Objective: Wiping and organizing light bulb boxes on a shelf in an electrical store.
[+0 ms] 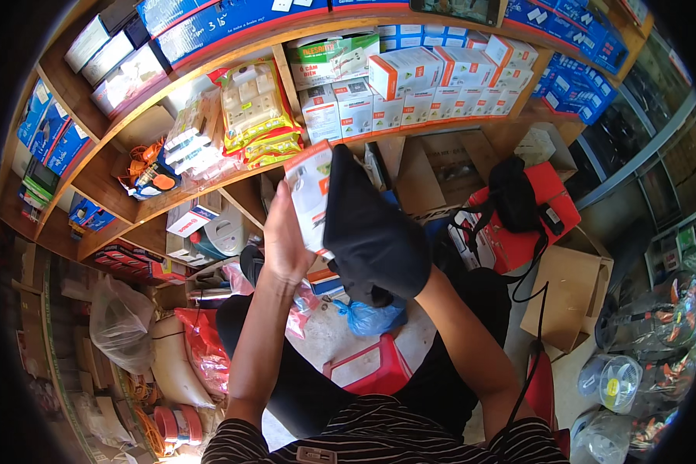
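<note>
My left hand [287, 238] grips a white and orange cardboard light bulb box [308, 197] by its left side, holding it up in front of the shelves. A black cloth [371, 226] lies against the box's right side. It covers my right hand, so those fingers are hidden; only the wrist and forearm show below it. Beyond the held box, similar white and orange bulb boxes [412, 72] stand stacked in a shelf compartment.
Wooden shelves [209, 185] curve around the front and left. A red plastic stool [377, 371] and a blue plastic bag [371, 316] are on the floor between my legs. To the right are a red box [559, 197] with a black bag, an open cardboard box [568, 290] and wrapped fans [617, 383].
</note>
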